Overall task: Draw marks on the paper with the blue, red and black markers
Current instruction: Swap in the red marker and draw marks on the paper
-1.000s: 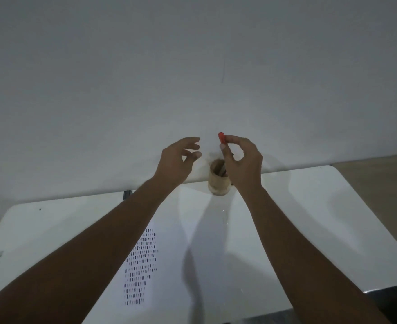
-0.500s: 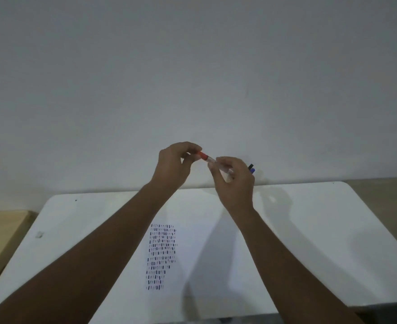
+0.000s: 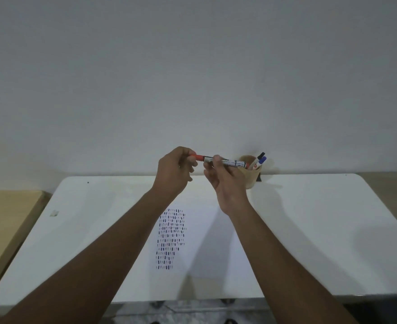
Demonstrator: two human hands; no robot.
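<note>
I hold the red marker (image 3: 225,162) level above the table's far edge. My right hand (image 3: 225,181) grips its white barrel. My left hand (image 3: 175,171) pinches the red cap at the marker's left end. The paper (image 3: 206,239) lies flat on the white table below my wrists, with rows of short blue, red and black dashes (image 3: 171,238) on its left part. Behind my right hand stands a tan cup (image 3: 251,175) that holds the black marker (image 3: 261,155) and the blue marker (image 3: 263,160), both capped and leaning right.
The white table (image 3: 321,230) runs up to a plain grey wall. A wooden surface (image 3: 3,220) adjoins its left side. A small scrap (image 3: 54,213) lies near the table's left edge. The table's front edge is close to me.
My right hand lifted the red marker out of the cup and turned it level. My left hand closed on its cap. The view shifted, so the cup now shows to the right of my hands.
</note>
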